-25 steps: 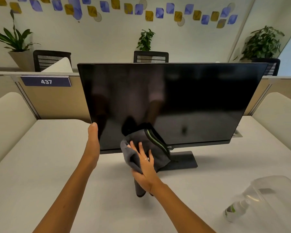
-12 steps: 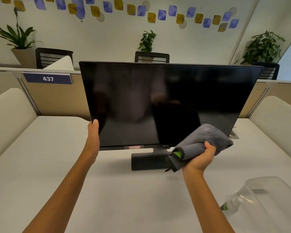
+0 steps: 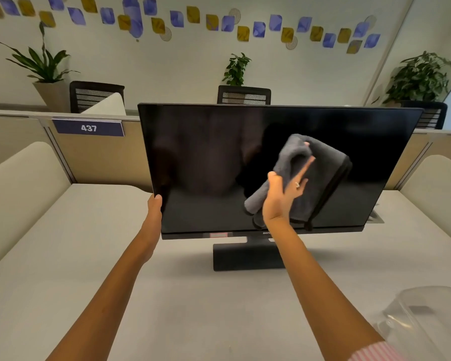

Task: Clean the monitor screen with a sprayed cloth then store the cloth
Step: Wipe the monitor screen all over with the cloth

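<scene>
Pressing cloth [image 3: 313,178] (grey) — on monitor [image 3: 206,157].

Wall [image 3: 193,66]: pale, row of blue and yellow decals.
Partition [image 3: 97,157]: tan, sign "437" [image 3: 88,128].
Beyond: mesh chairs [image 3: 244,95], potted plants [image 3: 236,69].
Desk [image 3: 193,308]: pale grey.

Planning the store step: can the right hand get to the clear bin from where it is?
Probably yes. The right hand presses the cloth on the screen; the bin sits at the near right on the desk, with only bare desk between them.
</scene>
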The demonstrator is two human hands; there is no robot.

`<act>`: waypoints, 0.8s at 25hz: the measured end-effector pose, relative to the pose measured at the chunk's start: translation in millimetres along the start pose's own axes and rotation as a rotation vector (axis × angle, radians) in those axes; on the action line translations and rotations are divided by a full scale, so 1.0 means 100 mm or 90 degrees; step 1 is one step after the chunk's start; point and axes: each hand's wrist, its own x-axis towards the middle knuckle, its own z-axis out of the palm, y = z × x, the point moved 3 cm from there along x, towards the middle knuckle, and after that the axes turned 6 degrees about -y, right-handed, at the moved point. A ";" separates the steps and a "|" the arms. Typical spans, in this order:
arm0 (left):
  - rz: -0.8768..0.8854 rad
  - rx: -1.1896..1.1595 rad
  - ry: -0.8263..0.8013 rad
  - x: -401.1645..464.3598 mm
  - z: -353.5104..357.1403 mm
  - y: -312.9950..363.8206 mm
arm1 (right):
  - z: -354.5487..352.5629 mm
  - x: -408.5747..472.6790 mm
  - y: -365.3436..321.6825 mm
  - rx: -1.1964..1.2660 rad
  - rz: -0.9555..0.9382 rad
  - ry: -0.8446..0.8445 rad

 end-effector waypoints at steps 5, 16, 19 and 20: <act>0.022 0.004 -0.018 0.01 -0.03 -0.01 | 0.56 -0.24 0.04 -0.297 -0.290 -0.203; -0.014 0.029 -0.013 0.03 -0.04 -0.05 | 0.40 -0.69 0.81 -0.775 -0.594 -0.669; -0.044 0.036 -0.014 0.01 -0.02 -0.04 | 0.16 -0.72 0.98 -0.806 -0.572 -0.726; -0.057 0.044 -0.017 -0.01 0.00 -0.03 | 0.07 -0.73 1.04 -0.813 -0.556 -0.731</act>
